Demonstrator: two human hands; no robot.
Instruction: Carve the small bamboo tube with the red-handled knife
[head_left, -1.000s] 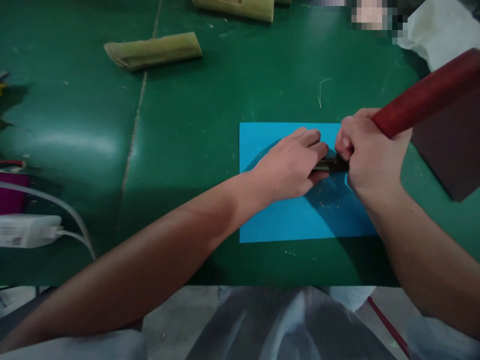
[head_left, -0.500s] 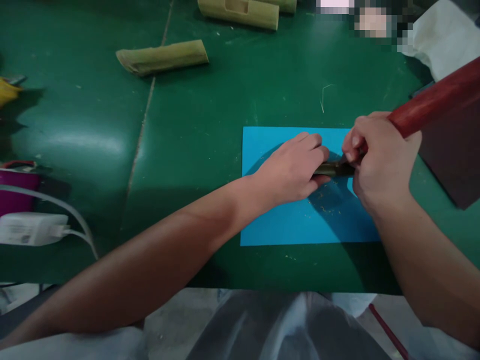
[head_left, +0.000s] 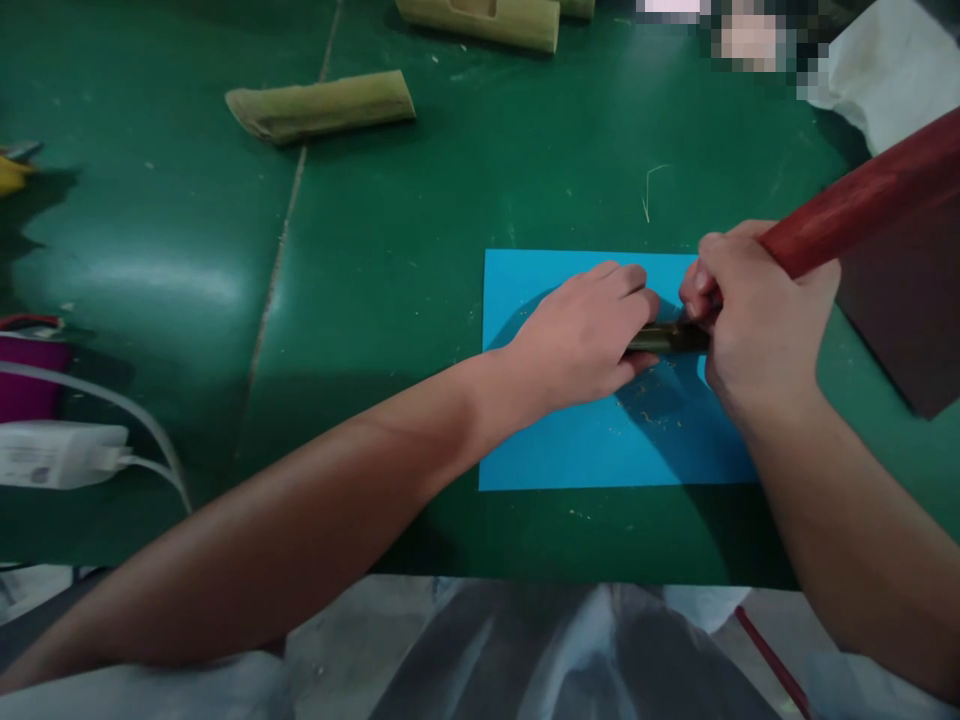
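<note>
A short bamboo piece [head_left: 666, 338] lies over a bright blue sheet [head_left: 555, 455]. My left hand [head_left: 589, 330] is wrapped round the left end of the bamboo, which it mostly covers. My right hand [head_left: 769, 320] grips a tool with a thick red handle [head_left: 870, 195] that slants up to the right. The tool's tip meets the bamboo beside my right fingers, and its shape is mostly hidden. Small pale shavings [head_left: 660, 415] are scattered on the sheet below the bamboo.
A cut bamboo piece [head_left: 322, 107] and a notched one [head_left: 517, 25] lie farther back on the green table [head_left: 397, 250]. At the left are a white charger [head_left: 64, 455] with a cable and a purple object [head_left: 34, 378]. A dark flat object [head_left: 911, 310] lies right.
My right hand and the red handle have shifted slightly left. My left hand keeps its hold on the bamboo. The view has moved a little.
</note>
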